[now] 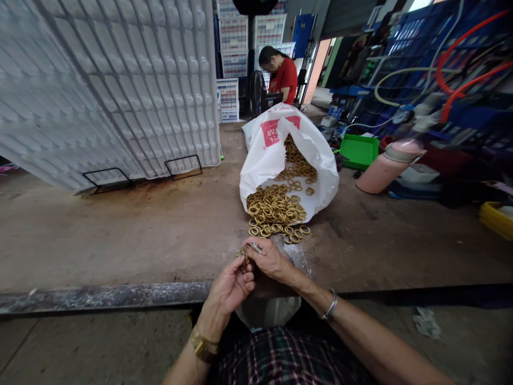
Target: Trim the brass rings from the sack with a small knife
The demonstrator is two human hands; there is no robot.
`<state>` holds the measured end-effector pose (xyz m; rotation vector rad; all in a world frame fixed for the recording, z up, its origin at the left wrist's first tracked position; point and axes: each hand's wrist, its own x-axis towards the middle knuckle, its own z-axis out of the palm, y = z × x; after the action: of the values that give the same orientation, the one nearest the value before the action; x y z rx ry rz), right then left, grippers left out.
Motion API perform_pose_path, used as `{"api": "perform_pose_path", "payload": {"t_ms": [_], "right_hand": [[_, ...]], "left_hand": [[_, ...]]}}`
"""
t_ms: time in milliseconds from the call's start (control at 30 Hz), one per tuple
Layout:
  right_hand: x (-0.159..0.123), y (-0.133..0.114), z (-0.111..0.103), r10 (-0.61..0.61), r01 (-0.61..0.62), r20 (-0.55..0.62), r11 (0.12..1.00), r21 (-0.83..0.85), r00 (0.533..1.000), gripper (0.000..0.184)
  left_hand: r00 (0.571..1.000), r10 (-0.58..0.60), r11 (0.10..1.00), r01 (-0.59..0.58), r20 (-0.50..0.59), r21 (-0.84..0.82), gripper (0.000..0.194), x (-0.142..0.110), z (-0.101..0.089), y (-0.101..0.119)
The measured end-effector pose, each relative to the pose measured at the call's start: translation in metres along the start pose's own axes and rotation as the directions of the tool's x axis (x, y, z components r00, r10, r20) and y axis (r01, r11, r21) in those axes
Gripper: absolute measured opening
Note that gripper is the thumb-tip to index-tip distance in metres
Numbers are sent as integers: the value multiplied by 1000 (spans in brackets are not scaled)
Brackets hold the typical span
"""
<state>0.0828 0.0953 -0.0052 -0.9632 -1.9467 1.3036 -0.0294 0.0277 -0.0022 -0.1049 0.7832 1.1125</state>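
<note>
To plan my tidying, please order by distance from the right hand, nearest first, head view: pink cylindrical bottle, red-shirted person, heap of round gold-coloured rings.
1. Heap of rings: just beyond the right hand.
2. Pink bottle: farther, right.
3. Person: far background.

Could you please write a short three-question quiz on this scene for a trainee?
1. Fill in: Golden ____ spill from the white bag onto the table.
2. True or false: The left hand is inside the bag.
3. The tray near the pink bottle is: A) red; B) green; C) white.

Key:
1. Rings.
2. False; the left hand is in front of the bag, next to the right hand.
3. B.
</note>
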Motion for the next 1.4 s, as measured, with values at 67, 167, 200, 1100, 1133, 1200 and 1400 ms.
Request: {"api": "perform_pose_path", "payload": {"t_ms": [67,167,200,1100,1133,1200,1400], "right_hand": [[0,-1,-1,19,-19,9,1000,-1,1000,21],[-2,-1,-2,17,-16,28,1000,-24,999,20],[-3,0,-2,8,-7,38,1000,-30,999,19],[-5,-3,-2,-29,28,152,1000,6,988,26],[-5,-3,-2,-24,23,150,1000,10,988,26],[-5,-2,-2,-14,12,140,1000,17,990,26],[-5,-6,-3,14,-12,107,1000,-17,994,32]], "left_hand": [[1000,5,1000,-5,4,25,13,0,0,-1],[1000,15,999,-15,6,46,10,1,-1,-1],[1000,23,998,-23,3,50,10,2,-2,-1],[998,56,956,-57,12,287,24,0,-12,7],[999,48,957,-49,11,285,24,0,-12,7],[999,34,958,-37,16,283,24,0,-11,7],[998,-8,954,-10,57,298,26,0,-12,5]]}}
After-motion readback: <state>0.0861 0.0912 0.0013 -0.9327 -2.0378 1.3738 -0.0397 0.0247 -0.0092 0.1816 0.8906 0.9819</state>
